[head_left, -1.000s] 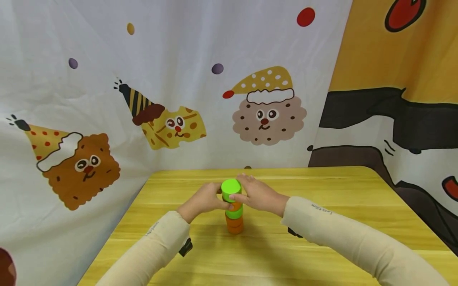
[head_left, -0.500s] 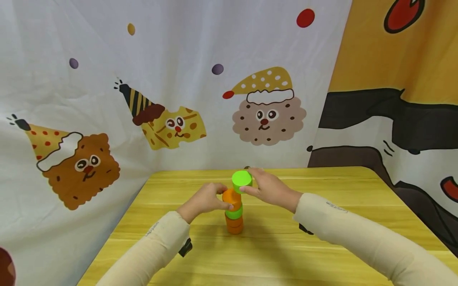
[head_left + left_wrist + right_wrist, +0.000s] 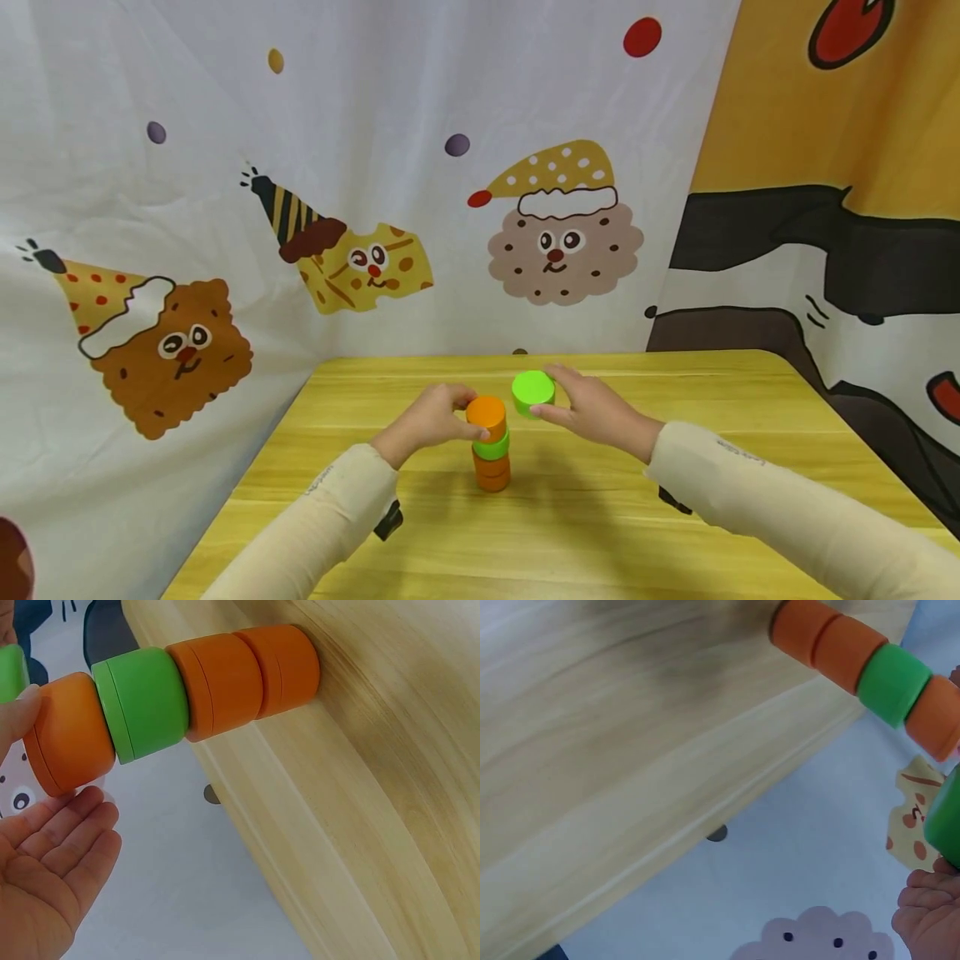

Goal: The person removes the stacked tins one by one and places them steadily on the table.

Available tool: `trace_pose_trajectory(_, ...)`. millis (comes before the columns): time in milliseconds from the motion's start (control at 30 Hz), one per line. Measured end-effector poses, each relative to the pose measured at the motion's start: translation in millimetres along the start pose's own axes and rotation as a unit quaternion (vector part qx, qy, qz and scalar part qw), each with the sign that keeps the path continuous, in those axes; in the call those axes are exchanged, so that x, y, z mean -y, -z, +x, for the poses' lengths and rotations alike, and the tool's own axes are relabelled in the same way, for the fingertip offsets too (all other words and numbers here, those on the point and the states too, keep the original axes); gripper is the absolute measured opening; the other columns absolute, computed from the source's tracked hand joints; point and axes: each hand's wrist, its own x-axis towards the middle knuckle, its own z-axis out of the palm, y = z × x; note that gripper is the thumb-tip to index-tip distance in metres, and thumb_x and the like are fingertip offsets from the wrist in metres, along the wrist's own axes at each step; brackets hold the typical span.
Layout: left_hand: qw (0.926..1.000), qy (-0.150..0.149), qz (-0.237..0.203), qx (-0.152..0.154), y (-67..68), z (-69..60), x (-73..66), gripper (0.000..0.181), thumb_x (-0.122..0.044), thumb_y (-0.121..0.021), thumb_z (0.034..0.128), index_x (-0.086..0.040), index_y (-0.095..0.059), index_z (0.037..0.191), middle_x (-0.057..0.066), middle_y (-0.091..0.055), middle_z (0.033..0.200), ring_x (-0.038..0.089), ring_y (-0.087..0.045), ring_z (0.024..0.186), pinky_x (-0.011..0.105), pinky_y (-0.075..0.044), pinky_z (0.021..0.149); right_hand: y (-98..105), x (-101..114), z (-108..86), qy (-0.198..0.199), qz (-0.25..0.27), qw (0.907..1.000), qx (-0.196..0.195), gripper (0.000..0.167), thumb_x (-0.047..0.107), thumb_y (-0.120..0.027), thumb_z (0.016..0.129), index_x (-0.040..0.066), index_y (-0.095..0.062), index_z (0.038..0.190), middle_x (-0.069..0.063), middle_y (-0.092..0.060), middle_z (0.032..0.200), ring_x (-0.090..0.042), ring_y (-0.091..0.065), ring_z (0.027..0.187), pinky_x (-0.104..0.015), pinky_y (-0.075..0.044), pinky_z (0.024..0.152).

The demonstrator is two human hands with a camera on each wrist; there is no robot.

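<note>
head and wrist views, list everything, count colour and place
table: 1, yellow wood-grain, foreground
stacked orange cylinders: 3, orange, top and two lowest
stacked green cylinder: 1, green, second from top
separate green cylinder: 1, green, midair beside them
printed cloth: count unclear, mostly white with cartoons, behind table
black objects: 2, black, low left and right
sleeves: 2, cream, foreground
left hand: 1, holding top orange cylinder
right hand: 1, holding separate green cylinder

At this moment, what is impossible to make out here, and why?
Right wrist view: part of the right hand and its green block, cut off by the right edge.
Left wrist view: part of the left hand, cut off by the left edge.
Head view: lettering on the right sleeve, too small; black piece, partly covered by that sleeve.
</note>
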Motion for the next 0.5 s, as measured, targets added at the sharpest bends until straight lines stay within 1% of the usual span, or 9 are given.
trace_pose_trajectory(133,1.0,-0.004,-0.002,0.002,-0.8,0.5,0.9,0.038,-0.032,-0.078,0.0736,-0.013,-0.064,0.103,-0.001,-0.064,0.101,0.019,-0.058,0.098,0.039,-0.049,0.086,-6.7,-5.1,-4.8,-0.009,0.015,0.9998,0.006,0.067,0.044,-0.06,0.087,0.001,-0.042,0.135,-0.02,-0.047,0.135,-0.036,-0.048,0.121,-0.052,-0.04,0.099)
trace_pose_trajectory(233,1.0,-0.006,-0.003,0.004,-1.5,0.6,1.6,0.037,-0.031,-0.078,0.0742,-0.013,-0.063,0.103,-0.002,-0.063,0.1,0.018,-0.058,0.097,0.039,-0.05,0.085,-14.8,-10.1,-8.2,-0.011,0.036,0.9993,0.003,0.066,0.046,-0.06,0.087,0.003,-0.043,0.134,-0.016,-0.05,0.133,-0.033,-0.05,0.119,-0.05,-0.042,0.097)
trace_pose_trajectory(367,1.0,0.001,-0.004,0.004,-1.7,-0.1,1.6,0.041,-0.032,-0.078,0.0745,-0.011,-0.063,0.107,0.0,-0.063,0.103,0.02,-0.058,0.099,0.038,-0.05,0.085,-27.9,-17.7,-12.3,-0.013,0.071,0.9974,-0.001,0.06,0.047,-0.06,0.086,0.009,-0.048,0.131,-0.007,-0.057,0.126,-0.027,-0.054,0.115,-0.049,-0.045,0.095)
trace_pose_trajectory(500,0.9999,0.004,-0.009,0.004,-1.4,-0.6,1.3,0.044,-0.031,-0.077,0.0747,-0.01,-0.062,0.11,0.002,-0.063,0.106,0.021,-0.058,0.101,0.039,-0.05,0.086,-41.5,-24.5,-16.2,-0.032,0.097,0.9947,-0.01,0.058,0.047,-0.061,0.085,0.011,-0.049,0.129,-0.006,-0.059,0.122,-0.028,-0.055,0.115,-0.05,-0.045,0.094)
